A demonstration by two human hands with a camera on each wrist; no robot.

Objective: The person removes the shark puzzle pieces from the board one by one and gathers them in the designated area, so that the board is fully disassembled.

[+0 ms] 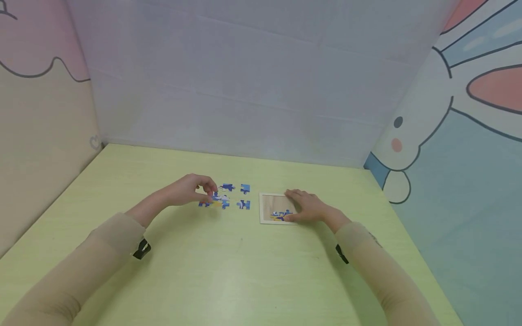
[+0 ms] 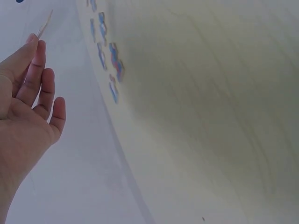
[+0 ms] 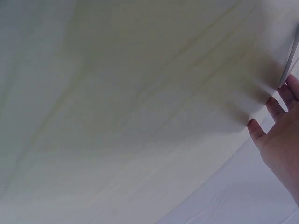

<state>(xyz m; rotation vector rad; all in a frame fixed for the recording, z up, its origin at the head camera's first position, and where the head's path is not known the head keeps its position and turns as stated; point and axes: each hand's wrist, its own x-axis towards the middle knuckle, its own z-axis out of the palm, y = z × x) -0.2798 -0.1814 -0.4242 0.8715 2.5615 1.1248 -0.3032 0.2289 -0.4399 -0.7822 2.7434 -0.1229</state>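
Observation:
In the head view my left hand (image 1: 191,190) pinches a jigsaw puzzle piece (image 1: 215,194) between thumb and forefinger, above other pieces. From the left wrist view, this piece (image 2: 45,23) shows thin and edge-on at the fingertips of the left hand (image 2: 30,93), raised off the table. My right hand (image 1: 310,207) lies over the right side of a light wooden puzzle tray (image 1: 262,208), thumb near the joined pieces (image 1: 277,214) at its bottom and fingers at the far rim. In the right wrist view the right hand's (image 3: 280,126) outer fingers reach the tabletop beside the tray's edge (image 3: 288,58).
Loose pieces lie left of the tray, among them a blue corner-like piece (image 1: 245,188), a blue-and-white piece (image 1: 244,204) and a dark blue piece (image 1: 227,186). The pale yellow-green table (image 1: 244,271) meets a white cloth backdrop (image 1: 228,90) and printed side walls.

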